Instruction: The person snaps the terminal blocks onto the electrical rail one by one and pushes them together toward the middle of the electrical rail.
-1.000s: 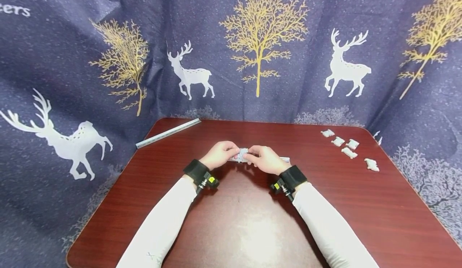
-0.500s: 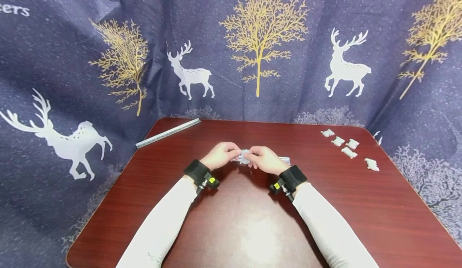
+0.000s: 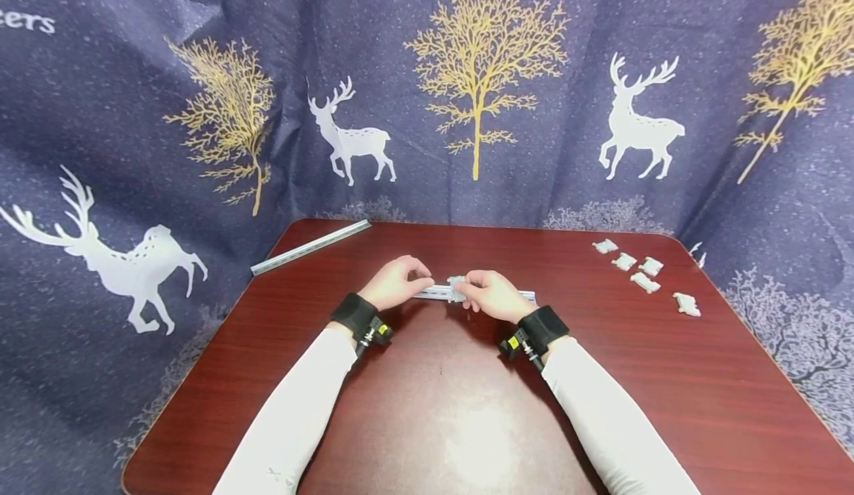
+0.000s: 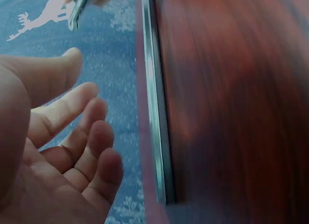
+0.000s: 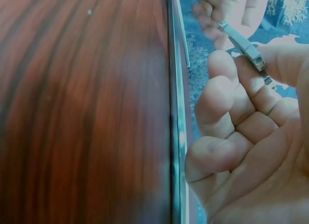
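My right hand (image 3: pixel 495 295) pinches a pale grey terminal block (image 3: pixel 457 289) between thumb and fingers. In the right wrist view the terminal block (image 5: pixel 245 46) is seen edge-on and tilted. A slotted metal DIN rail (image 3: pixel 434 292) lies across the middle of the table, partly hidden behind the right hand. From the head, the block overlaps the rail; in the right wrist view it stands apart from the rail (image 5: pixel 179 132). My left hand (image 3: pixel 398 283) is near the rail's left end, its fingers (image 4: pixel 99 108) loosely bent with nothing between them.
Another slotted rail (image 3: pixel 310 247) lies slantwise at the table's back left. Several pale terminal blocks (image 3: pixel 645 281) are scattered at the back right. A dark blue curtain (image 3: pixel 520 110) with deer and trees hangs behind the red-brown table (image 3: pixel 440 406).
My left hand has let go of the terminal block and drawn away to the left, uncovering part of the rail. The right hand keeps its pinch and stays nearly in place.
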`<state>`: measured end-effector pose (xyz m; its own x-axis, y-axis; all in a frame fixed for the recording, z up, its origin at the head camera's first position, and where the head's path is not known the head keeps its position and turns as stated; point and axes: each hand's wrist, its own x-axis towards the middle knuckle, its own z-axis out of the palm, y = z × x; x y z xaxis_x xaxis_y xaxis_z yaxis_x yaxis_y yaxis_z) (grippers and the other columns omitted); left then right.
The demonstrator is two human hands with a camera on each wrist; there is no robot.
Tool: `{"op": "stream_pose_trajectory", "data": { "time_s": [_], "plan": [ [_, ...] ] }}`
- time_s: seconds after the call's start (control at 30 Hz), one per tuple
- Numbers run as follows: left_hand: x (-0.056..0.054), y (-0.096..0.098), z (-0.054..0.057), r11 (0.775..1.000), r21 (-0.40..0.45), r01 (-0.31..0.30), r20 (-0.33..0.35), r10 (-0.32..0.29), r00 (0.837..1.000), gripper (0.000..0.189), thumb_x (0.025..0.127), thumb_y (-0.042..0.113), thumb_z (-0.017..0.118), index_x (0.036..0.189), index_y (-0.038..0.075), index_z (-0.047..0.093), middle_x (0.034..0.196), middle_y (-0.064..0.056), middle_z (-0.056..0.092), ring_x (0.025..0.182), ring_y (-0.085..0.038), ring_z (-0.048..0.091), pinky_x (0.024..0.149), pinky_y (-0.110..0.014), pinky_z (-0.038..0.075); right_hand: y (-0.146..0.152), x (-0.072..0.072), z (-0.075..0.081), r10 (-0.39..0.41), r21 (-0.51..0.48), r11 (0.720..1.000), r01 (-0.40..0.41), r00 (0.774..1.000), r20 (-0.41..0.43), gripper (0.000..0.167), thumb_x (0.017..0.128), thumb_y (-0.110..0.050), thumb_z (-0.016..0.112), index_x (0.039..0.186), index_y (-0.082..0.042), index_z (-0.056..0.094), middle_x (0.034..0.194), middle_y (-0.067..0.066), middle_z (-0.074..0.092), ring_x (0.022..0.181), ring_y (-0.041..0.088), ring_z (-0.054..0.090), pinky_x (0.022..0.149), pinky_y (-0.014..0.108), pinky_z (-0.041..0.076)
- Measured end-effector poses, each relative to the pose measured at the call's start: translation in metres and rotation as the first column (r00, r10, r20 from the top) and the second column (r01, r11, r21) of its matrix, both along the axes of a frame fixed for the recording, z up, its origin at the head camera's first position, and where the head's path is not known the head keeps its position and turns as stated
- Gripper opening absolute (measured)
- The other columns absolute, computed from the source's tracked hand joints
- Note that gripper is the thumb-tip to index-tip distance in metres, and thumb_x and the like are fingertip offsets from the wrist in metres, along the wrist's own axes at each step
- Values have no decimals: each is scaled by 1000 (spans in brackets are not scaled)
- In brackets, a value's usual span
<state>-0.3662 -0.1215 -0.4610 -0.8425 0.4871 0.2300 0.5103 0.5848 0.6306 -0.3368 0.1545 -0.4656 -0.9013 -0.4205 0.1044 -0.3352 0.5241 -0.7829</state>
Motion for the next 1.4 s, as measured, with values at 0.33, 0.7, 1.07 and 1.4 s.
{"op": "stream_pose_trajectory", "data": {
  "time_s": [0.33,0.7,1.07,1.4],
  "plan": [
    [-20,-25,-21,989,-130,63,-87,-75,993,50,92,40,89,125,4,82,112,-8,76,109,-30,61,100,-49,50,3,-2,-2,-10,-8,1000,10,1000,28,36,111,-37,68,85,-12,71,69,2,69,68,18,66,74,30,50],
    [-11,-26,-12,964,-263,43,-23,-50,998,42,94,25,90,130,6,82,121,-8,76,120,-32,61,107,-48,50,4,-3,-4,-13,-8,1000,13,1000,28,36,111,-38,69,85,-14,71,65,-2,66,69,19,68,86,35,52],
    [-7,-25,-8,964,-259,65,-31,-76,997,34,94,21,90,124,8,84,114,-5,77,113,-29,63,101,-44,51,1,-5,0,-39,15,999,39,999,12,36,110,-35,69,81,-13,71,71,4,71,63,20,66,77,32,51],
    [-9,-26,-10,966,-248,69,-13,-74,997,33,94,22,90,124,9,84,115,-4,77,112,-27,63,100,-43,52,-15,-28,2,-86,178,981,72,993,77,30,105,-30,63,86,-13,77,63,0,67,52,14,63,66,28,51]
  ]
}}
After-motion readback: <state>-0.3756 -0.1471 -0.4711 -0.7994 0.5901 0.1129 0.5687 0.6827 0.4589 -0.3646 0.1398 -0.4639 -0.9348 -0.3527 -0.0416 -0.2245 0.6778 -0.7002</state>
